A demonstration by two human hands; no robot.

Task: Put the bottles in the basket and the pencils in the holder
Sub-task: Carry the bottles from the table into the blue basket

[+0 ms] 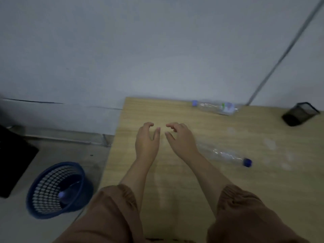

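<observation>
Two clear plastic bottles with blue caps lie on their sides on the wooden table [175, 181]. One bottle [216, 106] rests at the far edge; the other bottle [224, 154] lies just right of my right wrist. A blue mesh basket [37, 204] stands on the floor left of the table, with a blurred bottle [65, 195] inside. A black mesh holder [300, 114] sits at the far right. My left hand [147, 139] and right hand [180, 138] hover side by side over the table, fingers curled apart, holding nothing. No pencils show.
A pale wall rises behind the table, with a grey cable or pipe [280, 55] running diagonally down to the table's far edge. A dark flat object [12, 160] stands on the floor at the far left. Brown sleeves cover both forearms.
</observation>
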